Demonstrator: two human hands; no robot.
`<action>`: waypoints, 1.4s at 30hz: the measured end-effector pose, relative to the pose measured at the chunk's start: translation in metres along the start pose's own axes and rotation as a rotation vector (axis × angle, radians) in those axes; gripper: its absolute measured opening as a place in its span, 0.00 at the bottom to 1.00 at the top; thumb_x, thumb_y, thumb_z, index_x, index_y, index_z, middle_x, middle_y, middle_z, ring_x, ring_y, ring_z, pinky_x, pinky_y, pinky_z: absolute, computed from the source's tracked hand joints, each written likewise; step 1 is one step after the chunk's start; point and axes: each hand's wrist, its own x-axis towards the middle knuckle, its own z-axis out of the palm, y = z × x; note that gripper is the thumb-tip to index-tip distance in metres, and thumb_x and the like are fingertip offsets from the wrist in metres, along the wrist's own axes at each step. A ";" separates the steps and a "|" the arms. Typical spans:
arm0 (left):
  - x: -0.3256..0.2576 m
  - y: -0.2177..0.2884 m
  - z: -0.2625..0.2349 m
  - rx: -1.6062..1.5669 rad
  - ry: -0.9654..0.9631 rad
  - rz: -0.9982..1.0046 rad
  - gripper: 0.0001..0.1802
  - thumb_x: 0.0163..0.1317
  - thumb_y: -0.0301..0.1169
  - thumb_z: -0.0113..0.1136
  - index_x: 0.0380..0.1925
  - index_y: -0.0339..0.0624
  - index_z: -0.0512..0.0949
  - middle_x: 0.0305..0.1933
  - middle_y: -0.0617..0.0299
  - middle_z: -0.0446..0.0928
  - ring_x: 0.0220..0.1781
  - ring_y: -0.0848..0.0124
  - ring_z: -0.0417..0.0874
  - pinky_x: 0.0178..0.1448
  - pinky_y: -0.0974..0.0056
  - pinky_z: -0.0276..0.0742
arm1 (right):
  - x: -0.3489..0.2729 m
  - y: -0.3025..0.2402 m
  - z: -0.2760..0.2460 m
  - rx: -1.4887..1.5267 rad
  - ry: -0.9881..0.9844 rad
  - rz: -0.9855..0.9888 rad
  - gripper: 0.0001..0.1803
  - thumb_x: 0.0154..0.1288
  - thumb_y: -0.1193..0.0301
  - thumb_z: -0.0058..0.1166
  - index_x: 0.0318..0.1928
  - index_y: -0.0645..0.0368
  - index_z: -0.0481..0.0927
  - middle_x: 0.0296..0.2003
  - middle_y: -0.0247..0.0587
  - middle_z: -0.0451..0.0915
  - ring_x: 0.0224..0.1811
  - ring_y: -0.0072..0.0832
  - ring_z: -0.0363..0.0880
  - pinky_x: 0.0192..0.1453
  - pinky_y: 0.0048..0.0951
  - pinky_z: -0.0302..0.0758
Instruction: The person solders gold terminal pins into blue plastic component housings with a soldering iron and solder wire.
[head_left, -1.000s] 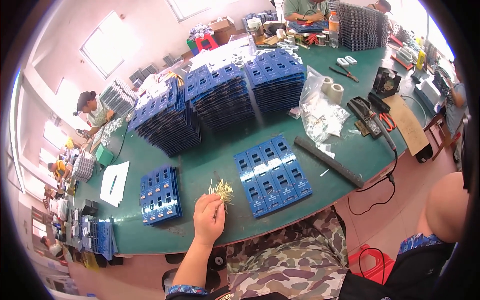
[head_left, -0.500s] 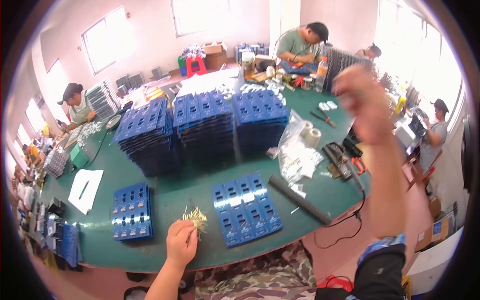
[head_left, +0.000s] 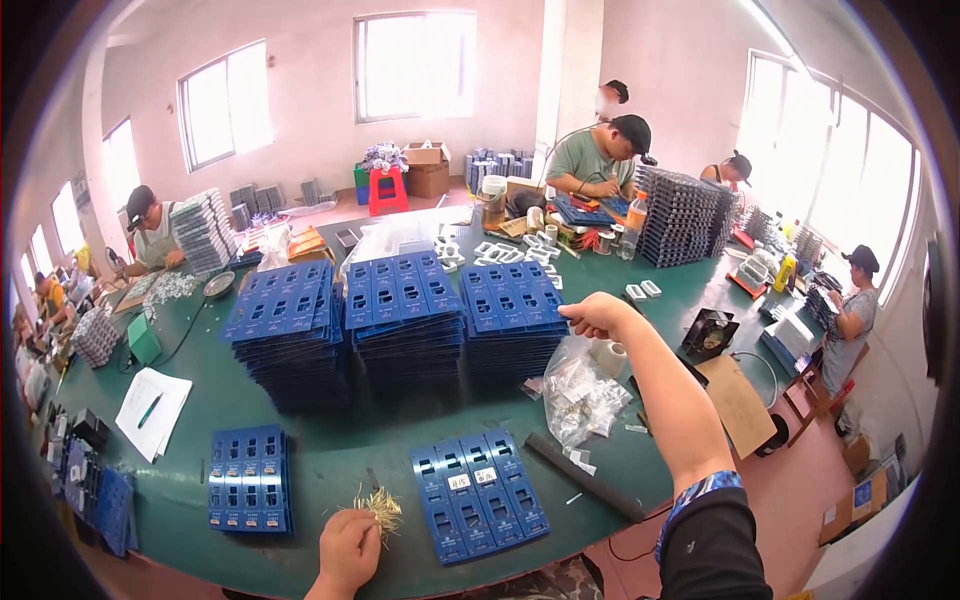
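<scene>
While the left hand (head_left: 347, 548) rests on the green table (head_left: 330, 440) near its front edge, its fingers are curled against a small tuft of thin yellowish wire pieces (head_left: 378, 505); whether they pinch it cannot be told. Just right of the tuft lies a flat blue plastic tray with rows of slots (head_left: 478, 492). The right hand (head_left: 597, 315) is raised over the table, fingers loosely closed, holding nothing visible, beside the rightmost stack of blue trays (head_left: 512, 315) and above a clear plastic bag of small white parts (head_left: 580, 395). A black bar (head_left: 585, 477) lies by the flat tray.
</scene>
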 end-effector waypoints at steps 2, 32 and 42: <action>0.000 -0.002 0.001 -0.008 0.002 -0.002 0.03 0.51 0.20 0.61 0.27 0.36 0.78 0.35 0.52 0.81 0.38 0.54 0.82 0.43 0.58 0.78 | 0.005 0.000 -0.005 0.021 -0.098 -0.005 0.22 0.60 0.54 0.65 0.32 0.64 0.81 0.25 0.38 0.79 0.19 0.18 0.66 0.22 0.21 0.61; 0.005 0.082 0.037 -0.846 -0.225 -0.541 0.18 0.66 0.31 0.60 0.53 0.37 0.73 0.40 0.60 0.80 0.38 0.73 0.80 0.44 0.67 0.78 | -0.205 0.139 0.077 0.715 -0.258 -0.158 0.09 0.68 0.66 0.58 0.31 0.54 0.75 0.23 0.30 0.75 0.23 0.16 0.71 0.27 0.17 0.67; 0.005 0.088 0.038 -0.433 -0.375 -0.645 0.19 0.67 0.34 0.58 0.55 0.37 0.73 0.27 0.60 0.78 0.28 0.71 0.77 0.35 0.63 0.73 | -0.229 0.169 0.128 0.445 -0.381 0.002 0.12 0.70 0.61 0.57 0.32 0.54 0.77 0.23 0.27 0.75 0.23 0.14 0.69 0.28 0.17 0.67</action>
